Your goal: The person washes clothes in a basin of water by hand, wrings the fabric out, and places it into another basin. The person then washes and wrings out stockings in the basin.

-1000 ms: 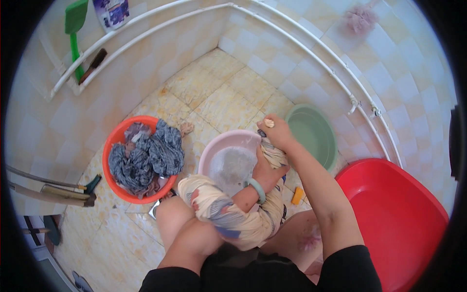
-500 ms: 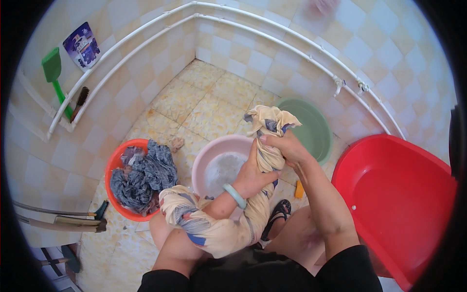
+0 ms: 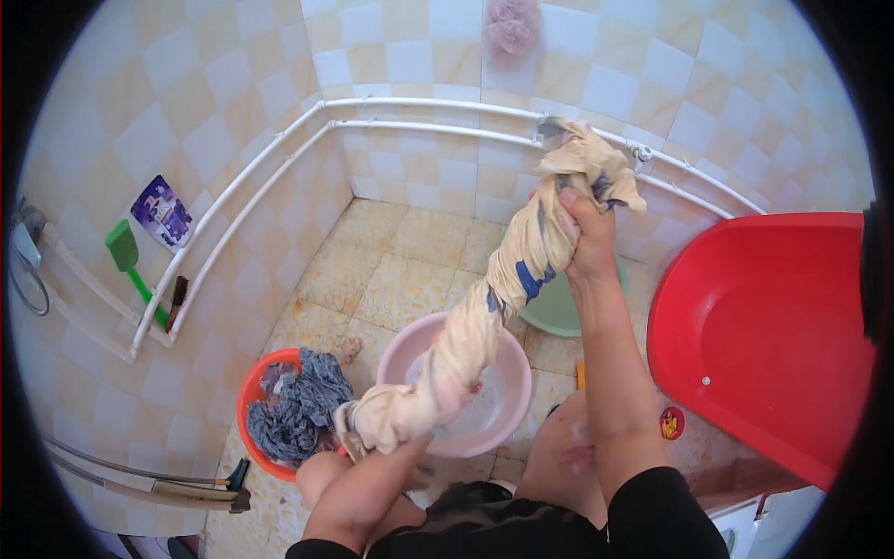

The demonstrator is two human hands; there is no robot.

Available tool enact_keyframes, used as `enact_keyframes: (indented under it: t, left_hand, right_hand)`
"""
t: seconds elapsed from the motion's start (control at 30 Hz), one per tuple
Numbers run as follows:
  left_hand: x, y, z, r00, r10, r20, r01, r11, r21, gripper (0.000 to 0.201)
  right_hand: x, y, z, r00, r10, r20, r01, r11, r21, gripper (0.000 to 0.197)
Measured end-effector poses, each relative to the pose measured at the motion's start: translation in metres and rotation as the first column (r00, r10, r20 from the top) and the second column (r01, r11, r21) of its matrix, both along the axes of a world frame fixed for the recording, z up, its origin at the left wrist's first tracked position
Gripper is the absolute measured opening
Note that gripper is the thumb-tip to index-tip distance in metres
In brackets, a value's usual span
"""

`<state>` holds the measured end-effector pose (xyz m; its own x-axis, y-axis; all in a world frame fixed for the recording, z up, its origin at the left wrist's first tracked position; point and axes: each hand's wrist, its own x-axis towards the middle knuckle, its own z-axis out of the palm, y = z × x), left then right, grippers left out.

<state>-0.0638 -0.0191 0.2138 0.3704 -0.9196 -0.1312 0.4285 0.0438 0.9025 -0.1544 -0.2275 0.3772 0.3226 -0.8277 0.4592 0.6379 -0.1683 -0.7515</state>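
A long cream cloth (image 3: 470, 321) with blue and grey patches is twisted like a rope and stretches diagonally over the pink basin (image 3: 521, 401). My right hand (image 3: 589, 235) is closed around its upper part, with a crumpled end flopping over above the thumb. The lower end lies across my left forearm (image 3: 368, 489), close to the wrist. Cloth covers my left hand, and its fingers do not show clearly. Water or suds lie in the basin below.
An orange tub (image 3: 245, 416) holding grey-blue clothes stands on the left. Beyond the cloth sits a green basin (image 3: 559, 320). A big red tub (image 3: 764, 345) fills the right side. White pipes (image 3: 428, 103) run along the tiled wall, holding a green scoop (image 3: 122, 247) and a brush (image 3: 177, 303).
My right hand has moved up and away, raising the cloth's upper end. The cloth, bunched around my left arm before, is now stretched out straighter. My left hand has gone from view beneath it.
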Motion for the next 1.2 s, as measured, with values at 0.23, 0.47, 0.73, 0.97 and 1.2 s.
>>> enact_keyframes:
  t: [0.23, 0.47, 0.73, 0.97, 1.2]
  left_hand:
    - [0.047, 0.026, 0.069, 0.913, 0.405, 0.038, -0.375, 0.873, -0.311, 0.06]
    - [0.056, 0.029, 0.181, 0.86, 0.307, -0.408, -0.509, 0.575, -0.64, 0.07]
    - [0.039, 0.035, 0.173, 0.39, 0.615, 0.686, -0.178, 0.781, -0.599, 0.047]
    - [0.041, 0.038, 0.159, 0.802, -0.596, 0.04, 0.591, 0.782, -0.197, 0.038]
    - [-0.003, 0.017, 0.096, -0.095, -0.796, 0.598, 0.694, 0.378, 0.613, 0.039]
  right_hand:
    - [0.0, 0.018, 0.009, 0.987, 0.143, 0.07, -0.141, 0.989, -0.03, 0.041]
    - [0.027, 0.041, 0.001, 0.912, 0.382, 0.151, -0.405, 0.895, 0.186, 0.041]
    - [0.062, 0.048, -0.057, 0.931, 0.365, -0.002, -0.335, 0.856, 0.394, 0.028]
    - [0.069, 0.075, -0.052, 0.864, 0.466, -0.188, -0.34, 0.818, 0.465, 0.038]
    - [0.09, 0.078, -0.083, 0.742, 0.469, -0.478, -0.326, 0.877, 0.354, 0.034]
